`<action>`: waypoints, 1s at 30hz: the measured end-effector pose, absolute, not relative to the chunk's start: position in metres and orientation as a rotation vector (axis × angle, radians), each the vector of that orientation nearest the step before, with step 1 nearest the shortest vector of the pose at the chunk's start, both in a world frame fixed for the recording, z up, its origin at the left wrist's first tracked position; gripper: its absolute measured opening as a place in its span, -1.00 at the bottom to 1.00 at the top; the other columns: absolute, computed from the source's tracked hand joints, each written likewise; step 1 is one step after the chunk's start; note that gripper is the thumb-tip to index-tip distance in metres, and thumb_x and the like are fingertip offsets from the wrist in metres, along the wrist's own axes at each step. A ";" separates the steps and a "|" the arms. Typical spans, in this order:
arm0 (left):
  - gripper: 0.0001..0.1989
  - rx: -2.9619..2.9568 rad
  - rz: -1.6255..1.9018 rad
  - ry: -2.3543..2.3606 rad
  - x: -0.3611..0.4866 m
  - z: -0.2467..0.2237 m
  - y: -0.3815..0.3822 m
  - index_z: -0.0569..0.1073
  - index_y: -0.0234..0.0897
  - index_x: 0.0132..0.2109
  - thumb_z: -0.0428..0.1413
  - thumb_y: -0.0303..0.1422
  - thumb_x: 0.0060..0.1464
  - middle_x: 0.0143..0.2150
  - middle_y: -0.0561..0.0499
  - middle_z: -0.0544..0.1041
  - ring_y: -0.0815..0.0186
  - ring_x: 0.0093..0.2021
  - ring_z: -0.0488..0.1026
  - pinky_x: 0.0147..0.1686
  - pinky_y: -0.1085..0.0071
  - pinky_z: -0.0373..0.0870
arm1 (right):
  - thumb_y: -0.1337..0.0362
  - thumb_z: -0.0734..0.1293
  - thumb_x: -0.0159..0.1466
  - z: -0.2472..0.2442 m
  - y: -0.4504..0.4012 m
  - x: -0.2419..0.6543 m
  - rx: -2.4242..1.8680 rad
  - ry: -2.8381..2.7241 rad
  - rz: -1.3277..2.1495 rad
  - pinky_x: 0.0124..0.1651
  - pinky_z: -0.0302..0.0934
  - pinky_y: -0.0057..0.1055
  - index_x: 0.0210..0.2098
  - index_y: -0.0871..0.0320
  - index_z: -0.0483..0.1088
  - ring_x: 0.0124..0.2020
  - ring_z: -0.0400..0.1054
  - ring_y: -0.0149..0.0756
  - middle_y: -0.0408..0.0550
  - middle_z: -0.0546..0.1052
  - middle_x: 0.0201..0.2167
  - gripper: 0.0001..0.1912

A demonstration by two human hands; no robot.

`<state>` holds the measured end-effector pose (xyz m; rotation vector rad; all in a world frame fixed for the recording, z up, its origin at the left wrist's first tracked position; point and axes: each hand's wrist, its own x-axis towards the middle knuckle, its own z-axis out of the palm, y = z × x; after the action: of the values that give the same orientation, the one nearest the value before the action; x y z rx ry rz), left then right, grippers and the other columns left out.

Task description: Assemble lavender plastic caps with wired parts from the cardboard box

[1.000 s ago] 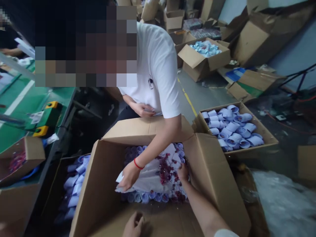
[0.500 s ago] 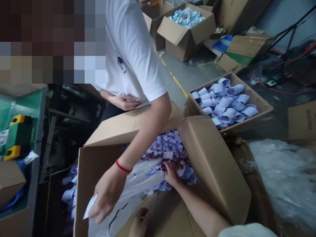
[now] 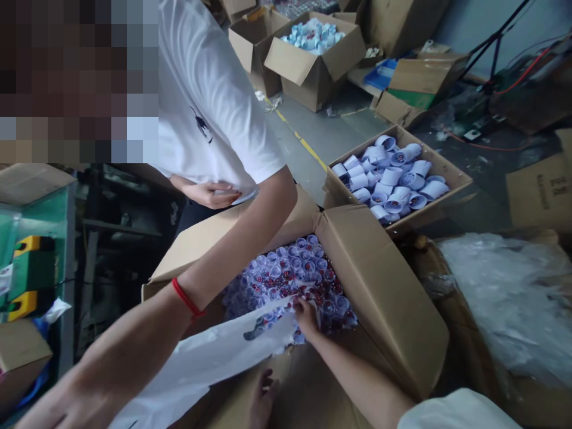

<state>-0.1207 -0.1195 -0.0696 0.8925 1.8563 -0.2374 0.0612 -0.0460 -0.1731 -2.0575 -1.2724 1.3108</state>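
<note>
Inside a large open cardboard box (image 3: 364,286) stand rows of pale lilac cups (image 3: 272,259), with small red pieces scattered over and in them. Across the cups' near side stretches a thin white sheet (image 3: 214,351), with a gap showing cups. My right hand (image 3: 307,320) is closed on the sheet's right end. Near the box's front flap, my left hand (image 3: 263,396) has curled fingers; whatever they hold is too small to make out. A co-worker's arm (image 3: 147,322) with a red bracelet crosses the box to the lower left, its hand mostly out of view.
Beyond the right flap, another carton (image 3: 431,205) holds jumbled lilac cups. A box of light-blue pieces (image 3: 313,42) stands farther back. Crumpled clear plastic (image 3: 504,298) lies at right. The co-worker (image 3: 214,113) stands at the box's far left side. A green-and-yellow case (image 3: 31,277) sits on a shelf.
The co-worker's hand has swept to the lower left, and the sheet has slid that way, stretched and uncovering more cups and red pieces. My right hand has closed on the sheet's end.
</note>
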 end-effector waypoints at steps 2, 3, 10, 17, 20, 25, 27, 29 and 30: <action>-0.61 0.891 -0.223 1.792 -0.119 -0.069 -0.119 0.44 -0.34 -0.08 0.14 -0.19 -0.02 -0.16 -0.08 0.53 0.20 -0.16 0.48 -0.12 0.35 0.36 | 0.56 0.07 0.11 -0.187 -0.044 0.088 -2.180 -1.254 1.220 -0.07 0.26 -0.26 -0.18 0.16 0.46 -0.14 0.39 -0.16 0.02 0.55 -0.25 -0.56; -0.58 0.891 -0.212 1.766 -0.118 -0.067 -0.119 0.44 -0.34 -0.08 0.14 -0.17 -0.05 -0.16 -0.08 0.53 0.19 -0.16 0.47 -0.13 0.37 0.36 | 0.58 0.10 0.08 -0.193 -0.046 0.100 -2.212 -1.268 1.193 -0.01 0.22 -0.26 -0.14 0.18 0.44 -0.08 0.36 -0.15 0.05 0.53 -0.18 -0.54; -0.49 0.854 -0.187 1.737 -0.116 -0.057 -0.115 0.43 -0.35 -0.10 0.10 -0.08 -0.14 -0.12 -0.13 0.53 0.18 -0.16 0.47 -0.11 0.38 0.34 | 0.58 0.18 0.09 -0.213 -0.051 0.123 -2.263 -1.468 1.146 0.06 0.13 -0.36 -0.06 0.14 0.43 -0.02 0.29 -0.19 0.05 0.46 -0.11 -0.53; -0.48 0.815 -0.174 1.744 -0.115 -0.053 -0.116 0.42 -0.35 -0.08 0.10 -0.09 -0.14 -0.07 -0.17 0.51 0.15 -0.11 0.44 -0.09 0.35 0.34 | 0.40 0.22 0.17 -0.224 0.003 0.125 -2.430 -1.462 0.990 0.05 0.03 -0.05 0.16 0.16 0.22 0.13 0.07 0.11 0.23 0.19 0.20 -0.46; -0.47 0.800 -0.168 1.722 -0.111 -0.049 -0.115 0.40 -0.38 -0.07 0.08 -0.09 -0.14 -0.07 -0.20 0.50 0.15 -0.12 0.44 -0.09 0.35 0.33 | 0.42 0.24 0.15 -0.222 0.006 0.127 -2.303 -1.655 1.049 0.03 0.03 -0.12 -0.10 0.09 0.45 0.12 0.10 0.04 0.12 0.32 0.14 -0.66; -0.48 0.800 -0.142 1.732 -0.104 -0.044 -0.112 0.42 -0.37 -0.09 0.09 -0.09 -0.14 -0.13 -0.17 0.51 0.18 -0.17 0.44 -0.12 0.38 0.33 | 0.36 0.16 0.24 -0.208 -0.018 0.128 -2.207 -1.827 1.090 -0.02 0.08 -0.16 -0.15 0.14 0.46 -0.01 0.26 -0.07 0.11 0.52 -0.14 -0.72; -0.49 0.803 -0.136 1.730 -0.103 -0.044 -0.112 0.43 -0.36 -0.11 0.10 -0.09 -0.15 -0.13 -0.17 0.51 0.18 -0.18 0.44 -0.13 0.37 0.33 | 0.25 0.15 0.27 -0.202 -0.029 0.129 -2.172 -1.869 1.082 0.01 0.07 -0.13 -0.05 0.14 0.42 0.02 0.24 -0.05 0.13 0.49 -0.05 -0.68; -0.51 0.806 -0.131 1.727 -0.102 -0.044 -0.112 0.43 -0.36 -0.11 0.10 -0.12 -0.15 -0.13 -0.17 0.51 0.17 -0.17 0.44 -0.12 0.35 0.33 | 0.12 0.21 0.24 -0.198 -0.040 0.130 -2.096 -1.933 1.079 0.08 0.02 -0.10 0.06 0.09 0.34 0.12 0.16 -0.02 0.12 0.38 0.10 -0.57; -0.52 0.811 -0.127 1.724 -0.101 -0.044 -0.112 0.43 -0.36 -0.10 0.09 -0.13 -0.14 -0.13 -0.17 0.52 0.17 -0.17 0.44 -0.11 0.34 0.33 | 0.08 0.26 0.19 -0.196 -0.045 0.131 -2.060 -1.970 1.080 0.11 -0.02 -0.09 0.12 0.07 0.29 0.16 0.11 0.01 0.11 0.31 0.17 -0.48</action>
<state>-0.1012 -0.1118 -0.0438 0.8113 1.7244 -0.1270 0.1308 -0.0449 -0.1961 -2.0598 -1.9698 1.0803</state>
